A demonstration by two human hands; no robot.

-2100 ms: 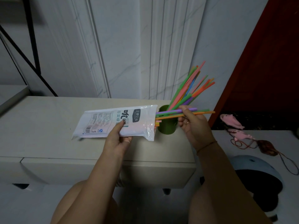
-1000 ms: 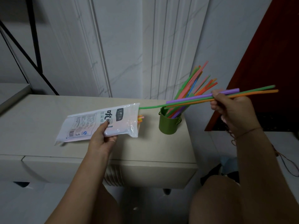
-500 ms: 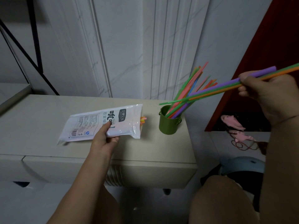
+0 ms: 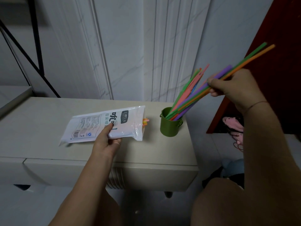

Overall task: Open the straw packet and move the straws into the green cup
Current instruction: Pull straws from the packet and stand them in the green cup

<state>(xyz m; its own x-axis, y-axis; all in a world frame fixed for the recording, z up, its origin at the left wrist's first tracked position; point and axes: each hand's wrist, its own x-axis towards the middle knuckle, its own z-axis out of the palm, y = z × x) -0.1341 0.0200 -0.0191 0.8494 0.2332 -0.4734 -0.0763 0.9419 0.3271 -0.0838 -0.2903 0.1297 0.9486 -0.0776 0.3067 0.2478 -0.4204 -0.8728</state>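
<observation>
White plastic straw packet (image 4: 104, 124): flat on the pale beige table (image 4: 40, 121), open end turned toward the small green metal cup (image 4: 170, 126), near it but apart. Pinched at the near edge by the left hand (image 4: 107, 141), thumb on top, fingers curled underneath and mostly hidden. Contents obscured by the printed film; only a few orange, pink and yellow straw tips (image 4: 145, 122) visible at the mouth.

Bundle of coloured straws (image 4: 190, 88) standing in the cup, tilted right. Three long straws (image 4: 225, 71), purple, green and orange, pinched between thumb and fingers of the right hand (image 4: 236, 88), lower ends at the cup mouth among the others; depth not discernible.

Right of the table: pink soft toy (image 4: 232, 124), partly covered by the right forearm; dark red panel (image 4: 280, 46) behind.
</observation>
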